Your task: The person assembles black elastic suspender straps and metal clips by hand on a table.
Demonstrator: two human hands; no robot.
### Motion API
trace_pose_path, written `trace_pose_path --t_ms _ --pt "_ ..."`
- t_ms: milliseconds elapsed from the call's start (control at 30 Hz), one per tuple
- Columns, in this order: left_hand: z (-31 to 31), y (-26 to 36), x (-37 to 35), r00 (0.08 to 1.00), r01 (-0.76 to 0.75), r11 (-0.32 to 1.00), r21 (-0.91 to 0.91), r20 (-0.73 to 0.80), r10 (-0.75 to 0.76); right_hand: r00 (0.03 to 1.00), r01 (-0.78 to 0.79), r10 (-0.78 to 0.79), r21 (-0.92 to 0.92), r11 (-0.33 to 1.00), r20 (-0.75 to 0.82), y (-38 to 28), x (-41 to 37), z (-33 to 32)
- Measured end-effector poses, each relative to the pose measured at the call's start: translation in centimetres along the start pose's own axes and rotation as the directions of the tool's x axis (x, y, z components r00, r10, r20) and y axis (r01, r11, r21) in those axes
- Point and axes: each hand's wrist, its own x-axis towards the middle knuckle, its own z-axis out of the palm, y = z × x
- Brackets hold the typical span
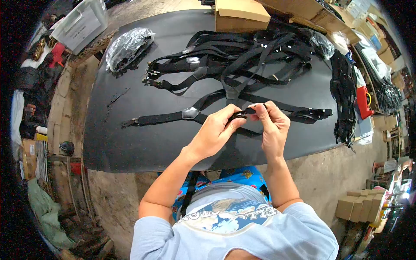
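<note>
Over the front half of the dark table, my left hand (215,132) pinches a small black clip piece (238,116) between thumb and fingers. Close beside it on the right, my right hand (273,126) is closed on the end of a black strap, its fingertips partly hiding it. Under and around both hands lies a black elastic strap set (162,118) with a shiny joining patch, its left end on the table. Behind my hands rests a large tangled pile of black straps (255,56) with metal clips.
The black table (130,151) carries a plastic-wrapped bundle (129,47) at back left and a cardboard box (242,15) at the back. More black straps (343,95) hang at the right edge, beside a red object (364,103). A clear bin (81,26) stands at upper left.
</note>
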Motion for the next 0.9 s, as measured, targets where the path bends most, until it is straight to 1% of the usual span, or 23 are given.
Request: trace_pose_path --t_ms 67,100,133,167,233,300,333,367,400,433,467,500,567,600,667,733,800,833,900 --pt "0.0 -0.3 -0.1 1.0 -0.022 0.995 0.098 -0.019 0.024 0.997 0.076 -0.072 -0.124 0.989 0.031 0.5 -0.1 -0.3" --pt "0.1 -0.3 -0.1 1.0 -0.023 0.995 0.097 -0.018 0.025 0.998 0.054 -0.049 -0.165 0.985 0.04 0.6 -0.2 -0.5" --pt "0.2 -0.1 -0.3 0.998 -0.049 0.991 0.127 -0.041 0.055 0.998 0.054 -0.048 -0.166 0.985 0.04 0.5 -0.3 -0.5" --pt "0.4 -0.1 -0.5 0.994 -0.073 0.985 0.158 -0.064 0.084 0.998 0.043 -0.036 -0.156 0.987 0.047 0.3 -0.4 -0.4" --pt "0.8 -0.5 -0.8 0.991 -0.089 0.986 0.143 -0.085 0.101 0.998 0.031 -0.023 -0.146 0.989 0.055 0.2 -0.4 -0.4" --pt "0.9 -0.5 -0.9 0.987 -0.108 0.986 0.127 -0.105 0.121 0.995 -0.084 0.085 -0.013 0.996 0.06 0.1 -0.4 -0.5" --pt "0.8 -0.4 -0.9 0.995 -0.063 0.995 0.072 -0.072 0.069 0.995 -0.083 0.084 -0.014 0.996 0.059 0.1 -0.4 -0.5" --pt "0.6 -0.3 -1.0 0.999 -0.016 1.0 0.019 -0.036 0.016 0.993 -0.105 0.103 0.023 0.994 0.064 0.1 -0.5 -0.5" --pt "0.4 -0.1 -1.0 0.999 -0.015 1.0 0.019 -0.037 0.016 0.99 -0.128 0.124 0.06 0.99 0.071 0.2 -0.5 -0.5" --pt "0.3 0.1 -1.1 0.999 0.027 0.999 -0.017 -0.016 -0.027 0.989 -0.131 0.126 0.061 0.99 0.072 0.2 -0.6 -0.5" --pt "0.2 0.1 -1.1 0.998 0.069 0.996 -0.05 0.006 -0.069 0.99 -0.117 0.113 0.05 0.992 0.079 0.2 -0.7 -0.5" --pt "0.3 0.1 -1.2 0.998 0.07 0.996 -0.049 0.007 -0.07 0.991 -0.102 0.098 0.038 0.994 0.086 0.2 -0.7 -0.5" --pt "0.7 0.0 -1.3 0.997 -0.023 0.999 0.046 -0.072 0.027 0.992 -0.083 0.081 0.018 0.996 0.092 0.1 -0.7 -0.5" --pt "0.7 0.1 -1.2 0.997 -0.024 0.999 0.046 -0.072 0.027 0.993 -0.065 0.065 -0.002 0.998 0.1 0.1 -0.7 -0.5" --pt "0.9 0.2 -1.1 0.989 -0.068 0.995 0.075 -0.124 0.077 0.993 -0.057 0.058 -0.012 0.998 0.106 0.4 -0.7 -0.7" --pt "1.0 0.3 -1.1 0.987 -0.072 0.995 0.067 -0.141 0.081 0.992 -0.053 0.055 -0.024 0.998 0.114 0.5 -0.7 -0.8" --pt "1.2 0.4 -1.1 0.984 -0.075 0.995 0.06 -0.156 0.083 0.993 0.003 0.007 -0.082 0.997 0.119 0.5 -0.8 -1.0" --pt "1.3 0.5 -1.1 0.983 -0.08 0.995 0.052 -0.164 0.088 0.993 0.002 0.008 -0.082 0.997 0.118 0.5 -0.8 -1.2" --pt "1.4 0.5 -1.1 0.981 -0.087 0.995 0.045 -0.172 0.093 0.979 0.044 -0.026 -0.084 0.996 0.204 0.5 -0.5 -1.8"
